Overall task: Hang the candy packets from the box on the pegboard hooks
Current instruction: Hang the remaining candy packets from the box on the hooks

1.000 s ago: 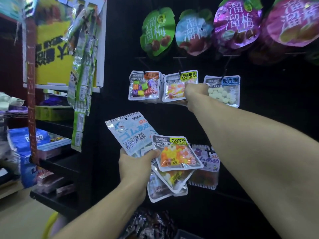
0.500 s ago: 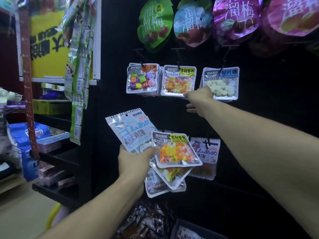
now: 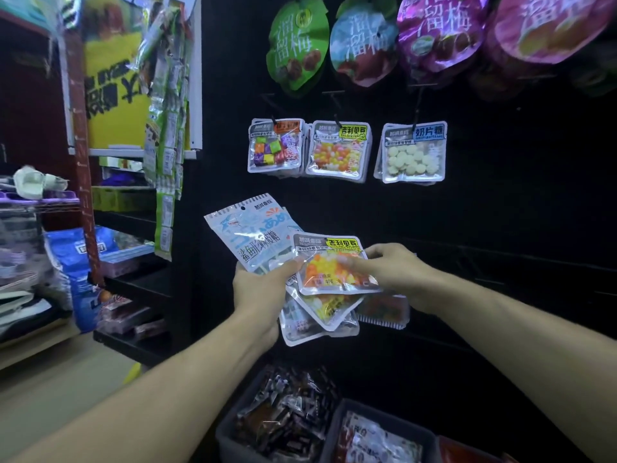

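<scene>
My left hand grips a fanned bunch of candy packets in front of the black pegboard. On top of the bunch lies a jelly bean packet with a yellow label; a pale blue shark packet sticks out up and left. My right hand pinches the right side of the jelly bean packet, fingers over its clear window. On hooks above hang a cube candy packet, a jelly bean packet and a white tablet packet.
Large plum bags hang along the top row. A packet hangs low on the board behind my hands. Grey bins of packets stand below. Shelves with goods and hanging green strips fill the left.
My right hand has come down from the upper row of hung packets to the bunch and taken hold of the top jelly bean packet. The left hand stays put.
</scene>
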Available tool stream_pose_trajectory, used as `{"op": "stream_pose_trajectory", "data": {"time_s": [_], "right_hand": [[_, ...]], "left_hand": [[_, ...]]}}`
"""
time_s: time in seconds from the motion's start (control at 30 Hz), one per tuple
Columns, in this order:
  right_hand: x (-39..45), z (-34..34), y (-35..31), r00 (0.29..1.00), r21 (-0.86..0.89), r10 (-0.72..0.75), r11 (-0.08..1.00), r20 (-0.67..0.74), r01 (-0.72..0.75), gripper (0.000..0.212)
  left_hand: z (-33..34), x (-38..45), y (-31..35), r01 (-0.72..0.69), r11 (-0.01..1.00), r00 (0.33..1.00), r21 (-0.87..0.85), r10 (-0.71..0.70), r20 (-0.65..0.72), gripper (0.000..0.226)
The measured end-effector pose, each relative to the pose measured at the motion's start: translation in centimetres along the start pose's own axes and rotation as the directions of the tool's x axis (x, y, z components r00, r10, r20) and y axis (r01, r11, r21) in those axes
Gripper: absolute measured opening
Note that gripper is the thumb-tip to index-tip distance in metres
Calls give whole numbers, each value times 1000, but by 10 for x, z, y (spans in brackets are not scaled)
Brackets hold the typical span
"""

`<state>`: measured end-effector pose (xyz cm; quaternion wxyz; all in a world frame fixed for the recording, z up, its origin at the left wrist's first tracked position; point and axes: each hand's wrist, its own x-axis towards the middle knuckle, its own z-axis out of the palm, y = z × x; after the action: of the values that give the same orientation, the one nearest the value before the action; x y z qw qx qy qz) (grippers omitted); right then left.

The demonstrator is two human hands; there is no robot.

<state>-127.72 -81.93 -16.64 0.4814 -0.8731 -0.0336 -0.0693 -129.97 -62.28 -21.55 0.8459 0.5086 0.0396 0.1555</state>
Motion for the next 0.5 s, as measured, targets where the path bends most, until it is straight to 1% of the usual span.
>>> {"op": "stream_pose_trajectory", "data": {"time_s": [0.03,0.1,0.13,0.23,0.37,0.5], "right_hand": [[-3,-1,-1,1000,49,8,999,-5,-7,67],[-6,-5,-6,1000,93,-11,996,-19,13,51],[-8,-7,-10,999,108,-29,994,-33,33,47],[-4,-11,-23,993,138,-66,987,-101,80,45],[10,-17,-45,976,188,-114,971,-186,149,35],[35,-17,-70,936,222,-169,944,-308,243,19]], "left_hand": [[2,-2,0,4,1000,1000,4,-4,2,49],[5,-3,-2,16,1000,1000,1,-16,10,51],[7,-4,-2,22,1000,1000,0,-22,16,52],[8,-3,0,11,1000,1000,11,-11,15,52],[8,-2,2,2,999,1000,43,-3,30,50],[1,6,4,-39,984,993,174,19,116,53]]}}
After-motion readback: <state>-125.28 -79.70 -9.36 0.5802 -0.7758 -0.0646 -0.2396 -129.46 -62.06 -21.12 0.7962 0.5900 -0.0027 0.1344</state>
